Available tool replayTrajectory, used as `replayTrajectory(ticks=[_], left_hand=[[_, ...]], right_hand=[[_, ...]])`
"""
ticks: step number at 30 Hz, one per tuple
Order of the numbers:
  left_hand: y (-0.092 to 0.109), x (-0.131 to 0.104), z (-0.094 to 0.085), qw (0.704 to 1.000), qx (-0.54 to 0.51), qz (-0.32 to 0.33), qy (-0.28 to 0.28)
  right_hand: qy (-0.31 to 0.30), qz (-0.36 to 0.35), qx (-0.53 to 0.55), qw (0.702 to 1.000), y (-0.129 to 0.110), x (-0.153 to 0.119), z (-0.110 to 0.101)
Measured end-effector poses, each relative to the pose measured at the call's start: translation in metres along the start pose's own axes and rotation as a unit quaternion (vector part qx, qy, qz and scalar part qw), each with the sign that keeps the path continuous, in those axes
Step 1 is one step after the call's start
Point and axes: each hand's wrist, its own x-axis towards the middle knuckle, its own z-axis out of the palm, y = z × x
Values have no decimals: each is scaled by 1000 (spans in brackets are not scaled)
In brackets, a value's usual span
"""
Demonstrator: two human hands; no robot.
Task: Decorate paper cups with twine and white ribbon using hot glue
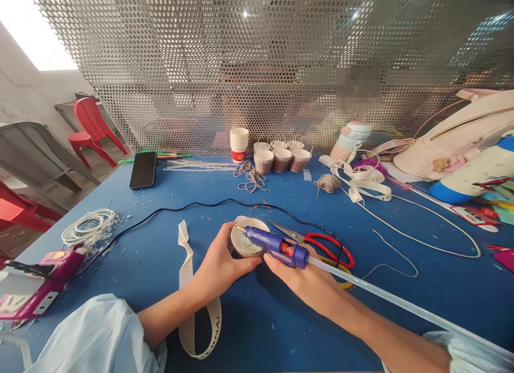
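My left hand (225, 263) is closed around the side of a paper cup (246, 245), whose white open top faces me and whose outside looks wrapped in grey-brown cord. In my right hand (299, 276) lies a blue glue gun (277, 245), its tip pointing left over the cup's rim. A long clear glue stick (381, 294) runs out of the gun's rear to the lower right. Red-handled scissors (327, 245) rest just behind the gun, beside a yellow ring partly hidden by it. A printed ribbon (186, 271) passes beneath my left forearm.
Several wrapped cups (282, 160), a stack of paper cups (239, 143) and cord (251, 176) stand toward the perforated metal screen (180, 68). A black cable (160, 210) crosses the table to a pink power strip (48, 287). A phone (143, 170) lies left; a bag (453, 132) sits right.
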Motion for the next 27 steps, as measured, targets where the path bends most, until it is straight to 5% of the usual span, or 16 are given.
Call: replayTrajectory(ticks=[27], left_hand=[[-1, 1, 0, 1000, -12, 10, -2]], right_hand=[[-6, -74, -93, 993, 15, -4, 3]])
